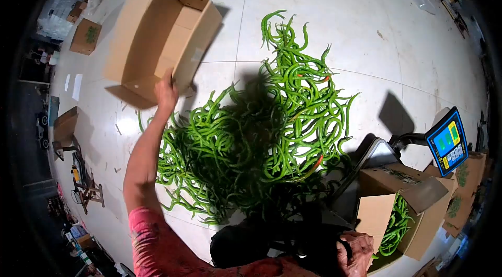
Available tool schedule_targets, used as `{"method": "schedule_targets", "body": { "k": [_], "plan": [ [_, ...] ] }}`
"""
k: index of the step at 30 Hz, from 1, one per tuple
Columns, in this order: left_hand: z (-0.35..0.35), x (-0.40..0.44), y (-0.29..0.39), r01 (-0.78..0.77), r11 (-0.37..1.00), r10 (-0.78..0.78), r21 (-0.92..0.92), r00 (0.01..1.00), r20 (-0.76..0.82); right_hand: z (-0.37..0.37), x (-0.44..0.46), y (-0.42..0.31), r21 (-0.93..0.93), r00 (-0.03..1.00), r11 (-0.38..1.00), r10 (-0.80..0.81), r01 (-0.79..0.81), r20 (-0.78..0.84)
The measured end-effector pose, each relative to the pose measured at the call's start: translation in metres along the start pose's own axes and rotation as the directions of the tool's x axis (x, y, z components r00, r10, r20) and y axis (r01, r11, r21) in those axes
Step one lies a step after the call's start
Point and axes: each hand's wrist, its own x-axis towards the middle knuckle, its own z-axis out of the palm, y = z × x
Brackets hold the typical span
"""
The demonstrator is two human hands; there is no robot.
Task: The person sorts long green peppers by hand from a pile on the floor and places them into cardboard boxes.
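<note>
My left hand (166,91) grips the near side of an open cardboard box (194,42), tilted so I see inside. Its flaps are spread and no contents show in it. My right hand (357,252) is low in view with curled fingers, against the corner of a second cardboard box (374,213). Whether it grips that box's edge or something else is hidden. Green chili peppers (397,224) lie inside this second box. Between my hands a large heap of long green chili peppers (308,104) spreads over the floor, a few of them red, partly in shadow.
A scale with a lit blue display (448,141) stands at right beside the filled box. Several other cardboard boxes sit around, one at left (86,36) and one at far right (470,177). A small wooden stool-like frame (90,193) stands at lower left on the tiled floor (334,10).
</note>
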Motion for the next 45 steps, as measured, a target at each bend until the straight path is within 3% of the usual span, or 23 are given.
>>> {"method": "schedule_targets", "body": {
  "k": [1,3,4,5,7,10,16,19,22,26,28,29,30,32,38,42,45],
  "plan": [
    [0.009,0.023,0.012,0.079,0.997,-0.079,0.001,0.995,0.052,0.0,-0.002,0.002,-0.015,1.0,1.0,-0.017,0.017,-0.002],
    [0.027,0.053,0.043,0.247,0.961,-0.256,0.121,0.965,0.062,0.004,-0.007,0.007,-0.028,1.0,0.999,-0.026,0.025,-0.007],
    [0.045,0.069,0.051,0.278,0.934,-0.314,0.224,0.939,0.14,0.005,-0.008,0.008,-0.035,0.999,0.999,-0.03,0.029,-0.015],
    [0.055,0.076,0.07,0.331,0.927,-0.346,0.177,0.936,0.065,0.005,-0.009,0.007,-0.036,0.999,0.999,-0.036,0.035,-0.026],
    [0.081,0.096,0.088,0.147,0.98,-0.157,0.136,0.985,0.066,0.008,-0.012,0.008,-0.037,0.998,0.999,-0.03,0.028,-0.047],
    [0.106,0.124,0.13,0.071,0.995,-0.073,0.066,0.997,0.028,0.009,-0.014,0.009,-0.058,0.995,0.997,-0.058,0.053,-0.077],
    [0.131,0.148,0.229,-0.106,0.994,0.112,-0.035,0.971,0.211,0.011,-0.016,0.013,-0.116,0.989,0.988,-0.11,0.098,-0.101],
    [0.139,0.147,0.266,-0.299,0.947,0.321,-0.116,0.889,0.328,0.012,-0.019,0.008,-0.103,0.987,0.993,-0.072,0.058,-0.141],
    [0.123,0.138,0.278,-0.434,0.845,0.531,-0.312,0.75,0.395,0.009,-0.021,0.005,-0.083,0.988,0.996,-0.05,0.038,-0.143],
    [0.085,0.089,0.275,-0.491,0.745,0.665,-0.451,0.511,0.545,0.004,-0.026,0.002,-0.078,0.992,0.996,-0.05,0.041,-0.118],
    [0.054,0.046,0.261,-0.565,0.653,0.753,-0.504,0.552,0.358,0.001,-0.032,0.002,-0.061,0.991,0.997,-0.054,0.047,-0.123],
    [0.063,0.031,0.242,-0.632,0.633,0.773,-0.447,0.544,0.326,0.0,-0.036,0.002,-0.055,0.991,0.997,-0.057,0.051,-0.125],
    [0.037,0.017,0.247,-0.559,0.728,0.682,-0.397,0.523,0.511,0.0,-0.04,0.002,-0.046,0.99,0.997,-0.06,0.055,-0.127],
    [0.018,-0.006,0.227,-0.583,0.68,0.732,-0.445,0.503,0.459,0.0,-0.048,0.002,-0.039,0.987,0.996,-0.082,0.077,-0.136],
    [-0.058,-0.053,0.19,-0.632,0.764,0.645,-0.131,0.743,0.179,-0.007,-0.078,-0.01,0.013,0.996,0.998,-0.069,0.069,-0.058],
    [-0.142,-0.099,0.133,-0.352,0.934,0.356,-0.07,0.931,0.076,-0.007,-0.106,-0.006,0.026,0.99,0.992,-0.118,0.12,-0.078],
    [-0.199,-0.164,0.051,-0.057,0.998,0.057,-0.019,0.998,-0.013,-0.007,-0.127,-0.01,0.009,0.987,0.993,-0.113,0.115,-0.114]
  ]
}}
